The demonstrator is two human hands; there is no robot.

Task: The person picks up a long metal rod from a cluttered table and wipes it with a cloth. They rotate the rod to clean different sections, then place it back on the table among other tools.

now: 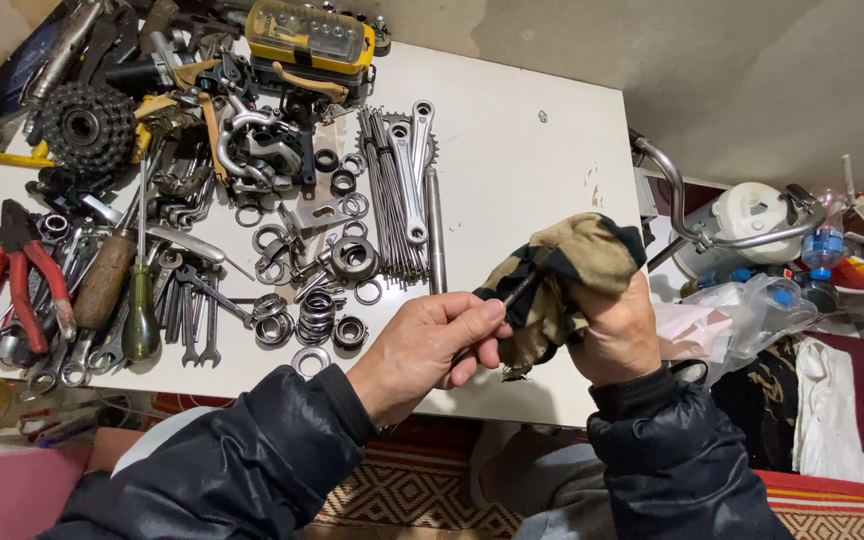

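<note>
Your fingers [472, 318] on the left hand [432, 350] are pinched tight around the near end of a thin dark metal rod [524, 289], and your right hand [617, 335] is clenched around a tan and black rag [567, 265] bunched over the rod's far end. So both hands are closed, one on the rod, one on the rag, and the rod sits in the air between them, just above the near right part of the white counter [522, 150], not resting on it. This looks like the wiping step, the rag being worked along the rod; the move to follow would call for a steady pinch on the left while the rag slides or twists, so the thin piece does not slip out. Now the count on the counter: one rod in your hands, one rag. One pair of red-handled pliers [12, 275] at the far left. One sprocket cluster [82, 125] near the back left. One yellow case [312, 38] at the back. Two screwdrivers, one with a green handle [140, 310] and one with a brown wooden handle [104, 280] just beside it. One bundle of spokes [387, 200], too many thin wires to count. The small rings and washers [317, 315] are piled too thickly to number.
</note>
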